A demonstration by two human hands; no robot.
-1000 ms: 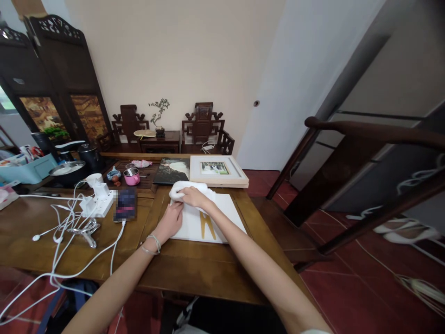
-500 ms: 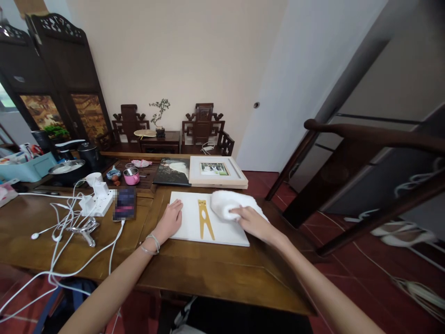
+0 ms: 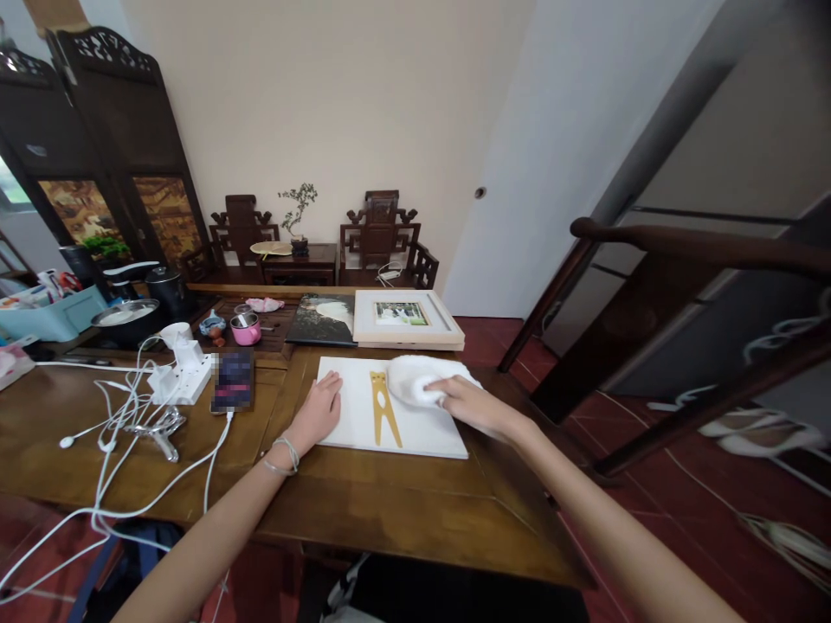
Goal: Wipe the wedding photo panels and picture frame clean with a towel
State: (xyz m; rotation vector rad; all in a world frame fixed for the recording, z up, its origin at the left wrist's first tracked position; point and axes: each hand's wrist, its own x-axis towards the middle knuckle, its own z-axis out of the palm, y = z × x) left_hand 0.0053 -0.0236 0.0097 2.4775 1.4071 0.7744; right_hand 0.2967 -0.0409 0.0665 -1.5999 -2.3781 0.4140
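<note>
A flat white board [image 3: 351,424] lies on the wooden table, bearing a flat yellow cat-shaped piece [image 3: 379,407] with two long legs. My left hand [image 3: 323,408] rests on the board's left edge, palm down and fingers stretched out, holding nothing. On the right part of the board is a white fluffy cloth [image 3: 406,381], bunched up in the middle. My right hand [image 3: 464,402] grips that bunch between thumb and fingers. The cloth hides the board's upper right corner, and its left end nearly meets the top of the yellow piece.
Behind the board lie a framed picture [image 3: 409,316] and a dark picture panel [image 3: 323,318]. To the left are a pink cup [image 3: 245,329], a phone [image 3: 232,381] on a charging cable, a white power strip [image 3: 185,372] and tangled white cables. A wooden chair [image 3: 623,311] stands right of the table.
My right hand has shifted slightly left, and the white fluffy cloth has moved with it toward the yellow piece. The left hand stays where it was.
</note>
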